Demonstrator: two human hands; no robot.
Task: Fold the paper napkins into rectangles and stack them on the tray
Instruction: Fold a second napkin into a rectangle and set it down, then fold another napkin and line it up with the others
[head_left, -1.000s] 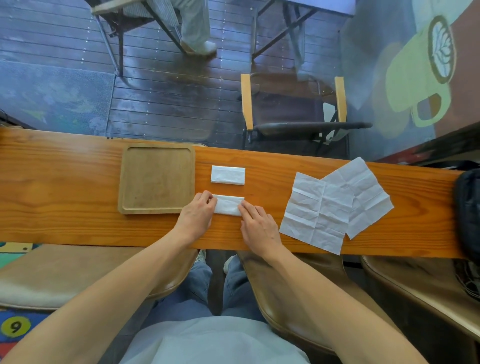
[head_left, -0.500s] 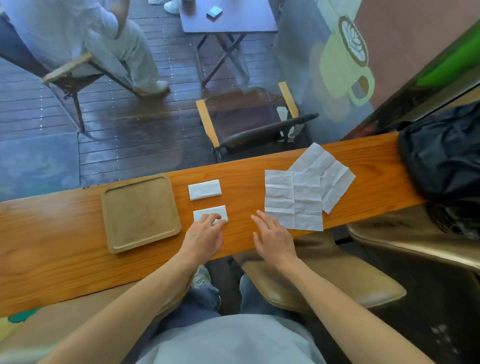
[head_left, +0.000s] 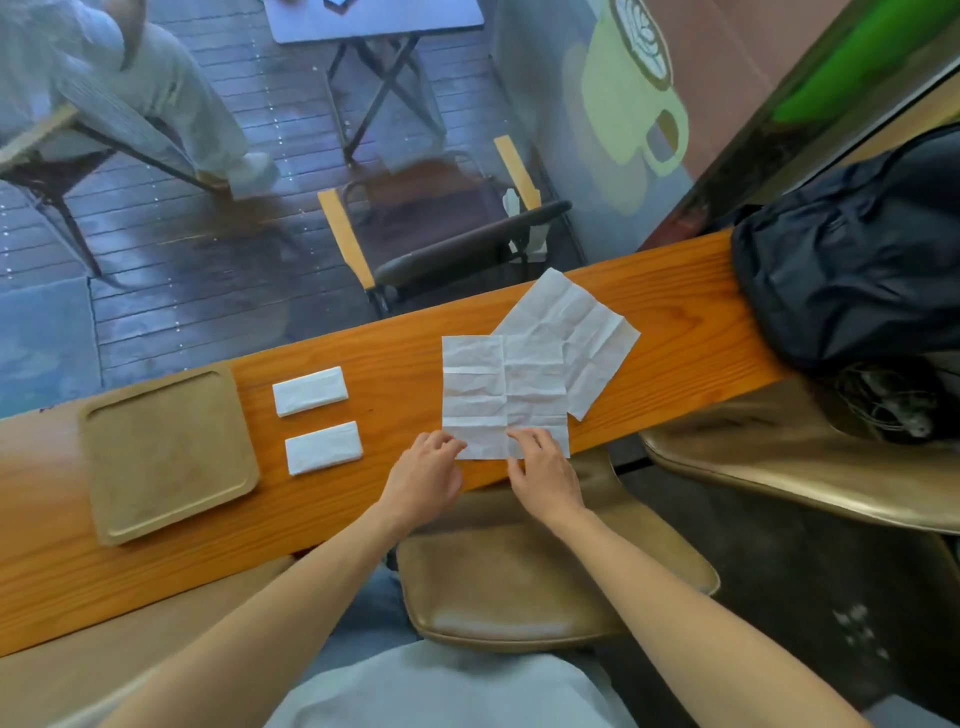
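Note:
Two folded white napkin rectangles lie side by side on the wooden counter, the far one (head_left: 310, 391) and the near one (head_left: 323, 447), just right of the bare wooden tray (head_left: 104, 499). An unfolded creased napkin (head_left: 504, 389) lies flat further right, overlapping a second unfolded napkin (head_left: 582, 332) behind it. My left hand (head_left: 426, 478) touches the front napkin's near left corner with its fingertips. My right hand (head_left: 543, 478) rests its fingers on the near edge of the same napkin. Neither hand has lifted the paper.
A dark bag (head_left: 857, 260) sits on the counter's right end. The narrow counter (head_left: 405, 364) runs along a window. Brown stool seats (head_left: 519, 587) stand below its near edge. Beyond the glass are a chair, a folding table and a seated person.
Both hands left the near folded napkin and moved right to the front unfolded napkin's near edge. The camera view swung to the right.

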